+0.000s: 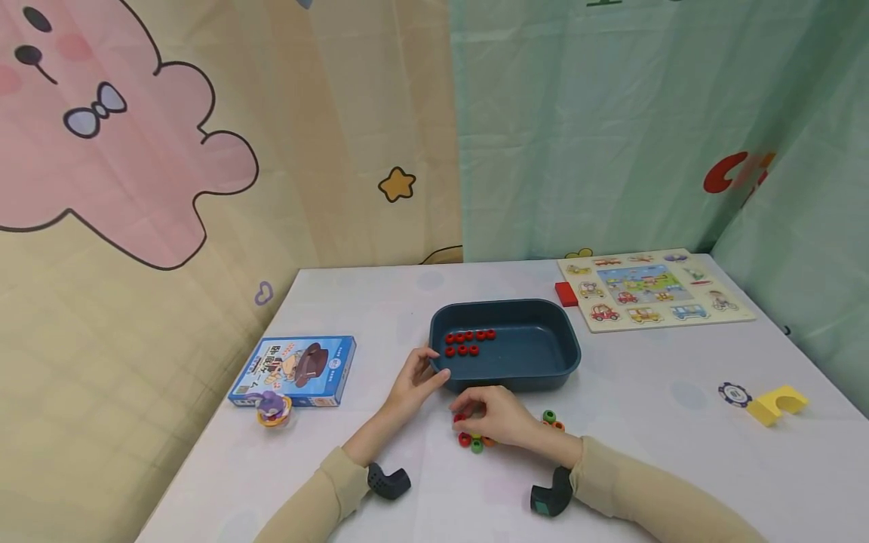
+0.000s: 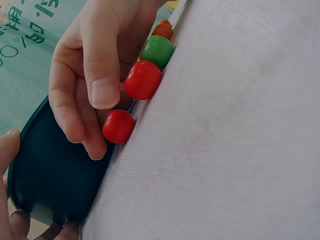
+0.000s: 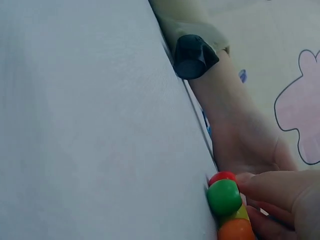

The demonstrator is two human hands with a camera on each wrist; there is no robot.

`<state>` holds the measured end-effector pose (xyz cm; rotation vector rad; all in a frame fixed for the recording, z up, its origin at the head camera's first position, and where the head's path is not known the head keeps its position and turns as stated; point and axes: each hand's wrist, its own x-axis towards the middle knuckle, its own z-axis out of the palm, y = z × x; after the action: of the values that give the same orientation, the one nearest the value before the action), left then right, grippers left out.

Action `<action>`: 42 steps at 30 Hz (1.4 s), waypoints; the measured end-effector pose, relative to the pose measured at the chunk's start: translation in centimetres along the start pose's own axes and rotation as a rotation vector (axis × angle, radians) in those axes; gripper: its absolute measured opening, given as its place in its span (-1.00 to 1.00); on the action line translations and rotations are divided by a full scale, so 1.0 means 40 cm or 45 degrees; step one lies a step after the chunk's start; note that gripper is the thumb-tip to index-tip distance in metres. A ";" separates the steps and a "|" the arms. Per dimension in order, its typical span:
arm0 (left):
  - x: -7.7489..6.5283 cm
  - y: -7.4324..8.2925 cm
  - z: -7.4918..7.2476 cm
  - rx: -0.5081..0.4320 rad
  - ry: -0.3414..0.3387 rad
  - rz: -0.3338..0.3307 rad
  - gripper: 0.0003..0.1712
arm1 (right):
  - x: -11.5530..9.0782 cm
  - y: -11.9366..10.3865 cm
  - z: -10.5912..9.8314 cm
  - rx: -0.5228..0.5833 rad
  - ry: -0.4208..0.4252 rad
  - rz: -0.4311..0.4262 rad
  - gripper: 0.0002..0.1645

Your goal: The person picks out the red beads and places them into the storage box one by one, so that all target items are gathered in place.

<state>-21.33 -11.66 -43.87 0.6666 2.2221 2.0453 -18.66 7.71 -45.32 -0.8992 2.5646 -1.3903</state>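
In the head view, a dark teal tray [image 1: 543, 377] holds several red beads [image 1: 468, 336] in two rows on its left side. My left hand [image 1: 413, 378] holds the tray's near left corner, thumb toward the front wall and fingers at the left end. My right hand [image 1: 498, 415] is lowered over a small group of beads in front of the tray. Its thumb and fingertips are apart around a red bead [image 2: 119, 126], which appears to sit on the table. Beside it are another red bead [image 2: 143, 80] and a green bead [image 3: 224, 198]. My right palm partly hides the group.
More beads [image 1: 549, 416] lie right of my right hand. A blue box [image 1: 292, 369] and a purple toy figure [image 1: 273, 407] stand at left. A puzzle board [image 1: 652, 290], a red block [image 1: 566, 294], a patterned chip [image 1: 735, 394] and a yellow block [image 1: 774, 407] lie at right.
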 end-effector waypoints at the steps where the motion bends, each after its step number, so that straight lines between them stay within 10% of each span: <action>1: 0.000 0.000 0.000 -0.001 -0.003 0.004 -0.56 | 0.000 0.001 0.002 -0.001 0.001 -0.003 -0.72; 17: -0.001 -0.002 0.000 -0.010 -0.009 0.019 -0.55 | -0.005 -0.021 -0.013 -0.054 0.018 0.004 -0.76; 28: 0.000 -0.002 -0.002 -0.051 -0.022 0.010 -0.55 | 0.049 -0.169 -0.208 -0.056 0.070 -0.169 -0.74; 42: -0.001 0.002 0.003 -0.025 0.025 -0.045 -0.54 | 0.236 -0.010 -0.359 -0.064 -0.056 -0.089 -0.63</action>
<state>-21.23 -11.57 -43.80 0.6034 2.2047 2.0635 -31.16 13.08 -34.84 -1.0246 2.5696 -1.3137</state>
